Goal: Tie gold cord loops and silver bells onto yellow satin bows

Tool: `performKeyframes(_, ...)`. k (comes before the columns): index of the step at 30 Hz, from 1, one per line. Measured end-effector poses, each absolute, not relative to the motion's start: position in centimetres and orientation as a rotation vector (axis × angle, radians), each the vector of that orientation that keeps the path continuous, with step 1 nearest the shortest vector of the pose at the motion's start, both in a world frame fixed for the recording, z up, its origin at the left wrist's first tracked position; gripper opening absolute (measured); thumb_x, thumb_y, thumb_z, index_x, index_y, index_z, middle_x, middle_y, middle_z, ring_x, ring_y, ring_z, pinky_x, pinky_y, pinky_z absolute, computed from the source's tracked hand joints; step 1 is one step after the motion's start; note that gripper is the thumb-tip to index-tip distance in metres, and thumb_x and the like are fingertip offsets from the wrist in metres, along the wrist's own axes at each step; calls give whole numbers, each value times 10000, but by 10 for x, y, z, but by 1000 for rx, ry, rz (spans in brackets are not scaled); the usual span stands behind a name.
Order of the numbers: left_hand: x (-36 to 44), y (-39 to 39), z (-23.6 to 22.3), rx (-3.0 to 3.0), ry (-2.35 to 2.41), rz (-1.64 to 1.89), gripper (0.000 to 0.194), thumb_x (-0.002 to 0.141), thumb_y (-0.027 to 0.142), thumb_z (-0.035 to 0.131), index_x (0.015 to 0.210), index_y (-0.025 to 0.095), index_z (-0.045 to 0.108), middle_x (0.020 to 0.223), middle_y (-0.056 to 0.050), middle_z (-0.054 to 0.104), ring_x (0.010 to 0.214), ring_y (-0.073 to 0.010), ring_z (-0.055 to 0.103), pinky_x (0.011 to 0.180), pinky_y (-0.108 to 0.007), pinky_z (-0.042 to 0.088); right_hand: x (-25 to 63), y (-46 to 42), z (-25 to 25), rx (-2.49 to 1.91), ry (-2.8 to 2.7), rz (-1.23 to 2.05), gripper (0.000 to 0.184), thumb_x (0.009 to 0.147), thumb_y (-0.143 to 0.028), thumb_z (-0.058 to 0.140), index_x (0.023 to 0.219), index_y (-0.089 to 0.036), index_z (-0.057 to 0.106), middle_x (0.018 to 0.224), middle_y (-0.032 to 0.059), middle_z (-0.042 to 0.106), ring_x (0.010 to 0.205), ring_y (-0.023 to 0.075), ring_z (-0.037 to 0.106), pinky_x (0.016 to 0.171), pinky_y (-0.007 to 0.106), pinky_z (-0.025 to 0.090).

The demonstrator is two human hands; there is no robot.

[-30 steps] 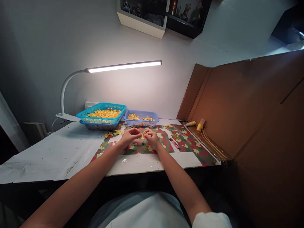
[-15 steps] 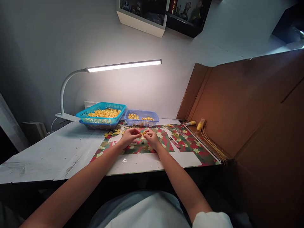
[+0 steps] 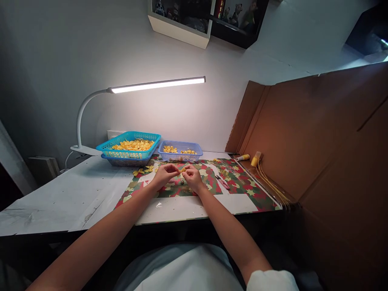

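No text, label, brand or number I can read. Slim red upright object (image 3: pixel 222 9) in black box-shaped wall shelf (image 3: pixel 232 39), high above and beyond my right hand (image 3: pixel 192 178): yellowish marking, too small to make out. Red, green and tan camouflage-patterned table cover (image 3: pixel 241 184) below and right of same hand: star shapes (image 3: pixel 251 193) in pattern, no legible lettering.

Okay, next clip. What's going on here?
A person's left hand and right hand meet at a small yellow piece, pinching it over a patterned sheet. Just below it in view is a small, round, shiny item; whether it hangs or rests is unclear. Beyond the hands stand a teal basket and a purple basket, both holding yellow pieces.
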State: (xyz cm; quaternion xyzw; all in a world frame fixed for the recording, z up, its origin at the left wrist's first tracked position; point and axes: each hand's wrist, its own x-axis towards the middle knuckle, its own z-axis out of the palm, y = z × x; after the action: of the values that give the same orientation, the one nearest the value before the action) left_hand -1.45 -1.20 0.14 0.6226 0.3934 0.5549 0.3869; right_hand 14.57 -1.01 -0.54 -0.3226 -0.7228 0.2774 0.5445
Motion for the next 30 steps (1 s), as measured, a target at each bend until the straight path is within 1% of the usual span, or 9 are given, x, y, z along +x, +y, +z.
performKeyframes(6,-14,-13,2,1545,1003,1415,234,561,324,781,645,173,624,618,6,659,538,-119,575,435,-201,450,146,-9,-5,-755,-1703,681,297,716,-294,538,453,-210,427,792,47,553,819,187,553,743,313,441)
performKeyframes(11,-14,-12,1,1496,1028,1381,273,546,354,790,661,169,626,630,1,652,529,-132,577,376,-199,430,147,-10,-5,-763,-1712,666,310,726,-298,533,451,-211,419,787,43,562,801,180,555,733,308,444)
performKeyframes(16,-15,-12,1,1523,1015,1393,281,535,353,798,650,162,626,633,0,651,561,-132,591,420,-199,463,146,-11,-4,-771,-1719,648,319,720,-306,531,447,-209,399,787,39,560,776,171,549,728,303,447)
performKeyframes(20,-14,-13,1,1515,1045,1370,297,540,375,787,669,167,619,618,5,644,534,-133,577,384,-199,436,146,-11,-5,-785,-1719,641,318,712,-305,535,442,-209,397,798,41,564,803,177,551,740,307,452)
performKeyframes(26,-14,-13,2,1583,1022,1382,229,572,330,761,647,174,610,579,18,630,475,-103,533,376,-186,403,145,-12,-5,-812,-1713,644,293,703,-292,537,447,-213,419,820,51,568,848,192,554,779,326,455)
performKeyframes(30,-14,-13,1,1641,1032,1384,200,599,321,746,651,178,616,564,22,626,485,-110,543,400,-196,420,145,-11,-5,-832,-1709,646,283,693,-283,535,445,-212,419,821,50,570,860,190,555,785,319,455)
